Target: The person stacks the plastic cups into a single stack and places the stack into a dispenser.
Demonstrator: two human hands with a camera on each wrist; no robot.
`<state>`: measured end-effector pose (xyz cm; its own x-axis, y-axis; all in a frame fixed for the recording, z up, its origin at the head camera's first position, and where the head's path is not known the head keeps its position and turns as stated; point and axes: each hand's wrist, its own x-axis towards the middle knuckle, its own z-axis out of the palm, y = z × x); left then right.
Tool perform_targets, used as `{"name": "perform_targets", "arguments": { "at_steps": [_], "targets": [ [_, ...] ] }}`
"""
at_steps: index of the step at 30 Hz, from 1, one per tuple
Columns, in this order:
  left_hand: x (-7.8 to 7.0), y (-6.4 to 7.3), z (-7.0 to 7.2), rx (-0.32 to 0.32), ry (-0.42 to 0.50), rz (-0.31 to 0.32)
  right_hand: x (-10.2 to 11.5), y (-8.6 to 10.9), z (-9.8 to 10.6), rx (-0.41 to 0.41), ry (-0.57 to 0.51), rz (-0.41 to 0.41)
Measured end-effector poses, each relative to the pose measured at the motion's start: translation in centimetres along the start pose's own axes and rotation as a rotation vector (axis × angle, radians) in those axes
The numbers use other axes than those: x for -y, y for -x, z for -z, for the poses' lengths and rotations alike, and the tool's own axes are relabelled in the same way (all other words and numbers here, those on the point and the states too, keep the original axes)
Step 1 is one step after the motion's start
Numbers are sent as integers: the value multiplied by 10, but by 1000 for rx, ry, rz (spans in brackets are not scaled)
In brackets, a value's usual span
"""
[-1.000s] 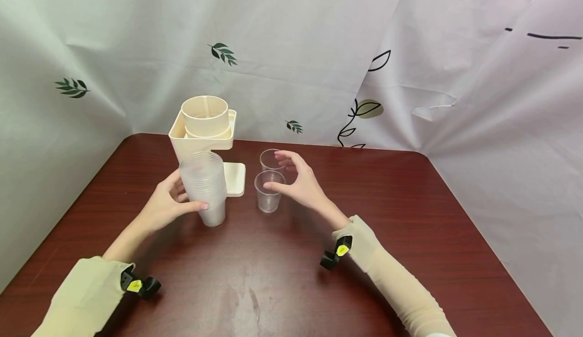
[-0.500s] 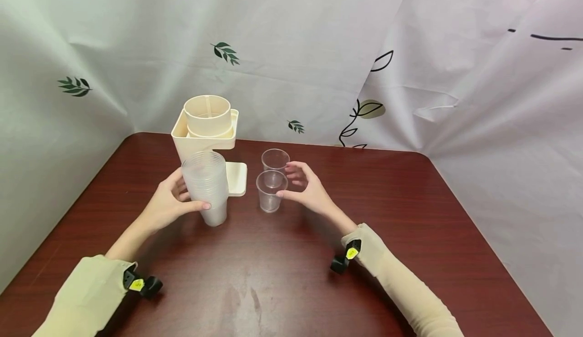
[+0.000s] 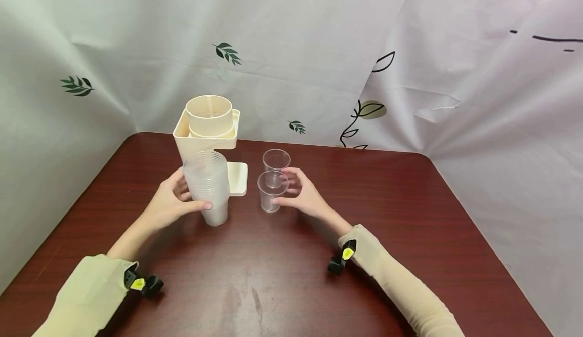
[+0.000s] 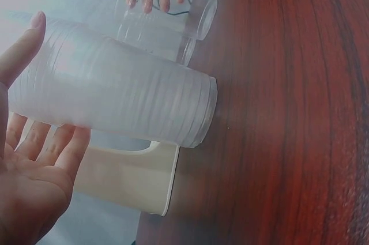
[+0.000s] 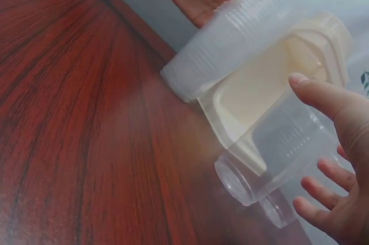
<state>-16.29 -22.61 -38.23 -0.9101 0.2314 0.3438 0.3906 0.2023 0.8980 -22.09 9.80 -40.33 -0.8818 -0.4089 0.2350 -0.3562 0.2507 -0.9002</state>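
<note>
A tall stack of clear plastic cups (image 3: 209, 185) stands upright on the table, left of centre. My left hand (image 3: 170, 203) holds it from the left, thumb across the near side and fingers behind. Two single clear cups stand to its right, a front cup (image 3: 268, 195) and a rear cup (image 3: 275, 159) behind it. Around the right side of the front cup is my right hand (image 3: 305, 195), thumb at its near side and fingers spread beyond it. In the right wrist view those fingers (image 5: 320, 190) are apart from the front cup's wall.
Behind the stack stands a cream plastic holder (image 3: 205, 142) with a round ring on top and a flat foot (image 3: 238, 177) reaching right. The dark red wooden table (image 3: 364, 190) meets a pale leaf-printed curtain (image 3: 273, 48) at the back and sides.
My right hand has drawn down and back from above the two single cups to the right side of the front cup. My left hand and the stack stay in place.
</note>
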Motion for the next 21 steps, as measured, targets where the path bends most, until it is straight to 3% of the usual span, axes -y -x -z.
{"name": "perform_targets", "arguments": {
  "at_steps": [13, 21],
  "targets": [
    [0, 1, 0, -4, 3, 2, 4, -1, -6, 29, 23, 7],
    [-2, 2, 1, -1, -13, 10, 45, 8, -6, 18, -36, 29]
  ]
}}
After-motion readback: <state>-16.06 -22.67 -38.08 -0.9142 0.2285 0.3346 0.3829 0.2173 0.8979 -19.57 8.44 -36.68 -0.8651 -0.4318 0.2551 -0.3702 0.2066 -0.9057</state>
